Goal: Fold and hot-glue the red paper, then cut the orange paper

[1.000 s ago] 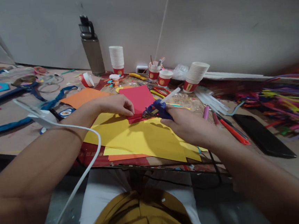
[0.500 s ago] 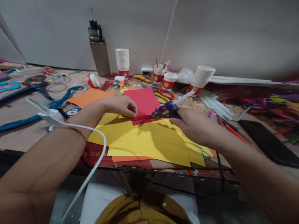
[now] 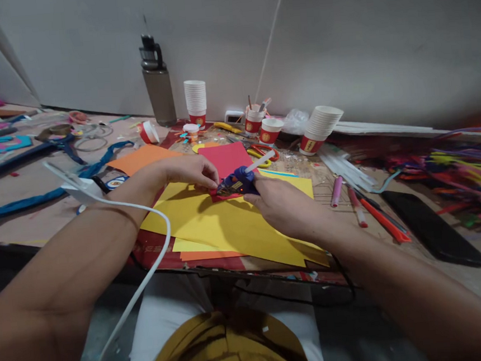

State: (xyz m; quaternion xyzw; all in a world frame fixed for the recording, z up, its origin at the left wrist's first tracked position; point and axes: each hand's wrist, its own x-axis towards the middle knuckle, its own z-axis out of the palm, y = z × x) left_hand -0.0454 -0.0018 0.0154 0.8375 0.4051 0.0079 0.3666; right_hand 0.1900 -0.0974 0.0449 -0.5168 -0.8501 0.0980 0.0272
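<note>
My right hand (image 3: 273, 197) is wrapped round a blue hot glue gun (image 3: 240, 181) with a white glue stick (image 3: 262, 160) poking out of its back. The gun's nozzle points left, close to the fingertips of my left hand (image 3: 198, 173). Those fingers are closed at the left edge of a red paper sheet (image 3: 228, 158), whose near edge looks folded. Whether they pinch the paper itself is hard to see, but they touch it. Beneath lie yellow paper sheets (image 3: 227, 226), with an orange sheet (image 3: 141, 157) to the left.
Paper cups (image 3: 196, 100) stand along the back beside a grey bottle (image 3: 160, 95). Yellow-handled scissors (image 3: 259, 159) lie behind the red sheet. On the right are markers (image 3: 336, 192), a black phone-like slab (image 3: 434, 228) and colourful pipe cleaners (image 3: 476, 176). A white cable (image 3: 167, 232) crosses my left forearm.
My right hand has moved left with the glue gun, bringing the nozzle along the red paper's near edge to my left fingertips. My left hand has stayed nearly still.
</note>
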